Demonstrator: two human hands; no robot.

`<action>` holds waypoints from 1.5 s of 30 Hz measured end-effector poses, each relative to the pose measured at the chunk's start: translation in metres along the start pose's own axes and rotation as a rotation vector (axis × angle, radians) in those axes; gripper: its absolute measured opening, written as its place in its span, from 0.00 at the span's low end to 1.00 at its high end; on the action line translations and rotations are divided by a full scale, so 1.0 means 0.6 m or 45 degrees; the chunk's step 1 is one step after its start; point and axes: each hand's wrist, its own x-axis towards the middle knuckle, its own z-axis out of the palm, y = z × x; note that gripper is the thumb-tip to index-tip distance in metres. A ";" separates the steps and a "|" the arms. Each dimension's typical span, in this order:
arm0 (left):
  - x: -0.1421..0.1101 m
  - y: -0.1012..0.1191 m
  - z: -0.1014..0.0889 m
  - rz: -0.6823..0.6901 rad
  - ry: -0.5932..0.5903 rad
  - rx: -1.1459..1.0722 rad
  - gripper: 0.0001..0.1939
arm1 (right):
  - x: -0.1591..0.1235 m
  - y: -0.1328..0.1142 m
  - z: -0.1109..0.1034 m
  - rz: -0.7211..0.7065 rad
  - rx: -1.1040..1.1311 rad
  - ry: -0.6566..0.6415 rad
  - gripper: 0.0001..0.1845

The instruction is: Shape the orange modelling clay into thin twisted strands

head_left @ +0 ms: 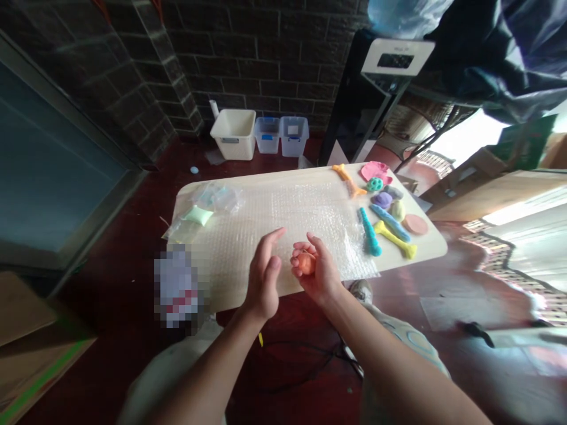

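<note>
My right hand [324, 273] is cupped around a small orange lump [306, 263], rounded and soft-looking like modelling clay. Its fingers curl over the lump near the table's front edge. To the left, my left hand [264, 276] is held up with its fingers stretched out and nothing in it, apart from the lump. Beneath both hands a sheet of bubble wrap [301, 206] covers much of the pale table [427, 242]. Whether the lump has any finer shape is hidden by my fingers.
Right of the wrap lie a teal stick [370, 233], a yellow bone shape [396, 239], a blue bar [390, 222], an orange bone shape [349, 180] and a pink piece [374, 171]. A pale green packet [199, 216] lies left. Bins [233, 134] stand behind on the floor.
</note>
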 end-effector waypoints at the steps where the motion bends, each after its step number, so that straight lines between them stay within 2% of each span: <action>1: 0.005 -0.007 -0.004 -0.022 0.060 0.000 0.25 | 0.000 -0.004 0.000 0.005 0.021 0.006 0.18; 3: 0.014 -0.019 -0.012 -0.123 0.086 -0.008 0.23 | -0.002 -0.011 0.002 0.009 0.038 0.009 0.20; 5: 0.018 -0.026 -0.015 -0.221 0.048 -0.003 0.19 | -0.003 -0.014 0.004 0.017 0.016 0.025 0.23; 9: 0.013 -0.029 -0.005 -0.369 -0.032 0.028 0.13 | -0.001 -0.012 0.002 -0.058 -0.124 0.040 0.25; 11: 0.009 -0.029 0.004 -0.532 -0.005 -0.115 0.12 | -0.001 -0.011 -0.002 -0.222 -0.268 0.006 0.25; 15: 0.009 -0.025 0.014 -0.996 0.097 -0.665 0.16 | -0.015 -0.010 -0.011 -0.745 -0.751 -0.172 0.24; 18: 0.016 -0.023 0.011 -1.131 0.110 -0.904 0.19 | -0.032 -0.009 -0.014 -0.986 -1.128 -0.388 0.24; 21: 0.024 -0.024 0.004 -1.115 0.264 -0.820 0.14 | -0.036 -0.006 -0.017 -1.091 -1.190 -0.409 0.24; 24: 0.029 -0.022 -0.001 -1.065 0.341 -0.764 0.14 | -0.024 -0.003 -0.020 -1.013 -0.947 -0.289 0.20; 27: 0.032 -0.013 -0.003 -1.038 0.333 -0.757 0.17 | -0.011 -0.001 -0.023 -0.837 -0.724 -0.231 0.16; 31: 0.034 -0.003 -0.003 -0.980 0.329 -0.723 0.18 | -0.006 0.004 -0.025 -0.689 -0.667 -0.225 0.15; 41: 0.035 0.000 -0.008 -0.949 0.259 -0.728 0.19 | -0.014 0.010 -0.015 -0.638 -0.818 -0.261 0.14; 43: 0.035 0.000 -0.007 -0.875 0.208 -0.769 0.19 | -0.011 0.012 -0.015 -0.615 -0.761 -0.226 0.14; 45: 0.031 0.001 -0.004 -0.730 0.147 -0.752 0.21 | -0.008 0.015 -0.015 -0.523 -0.592 -0.157 0.14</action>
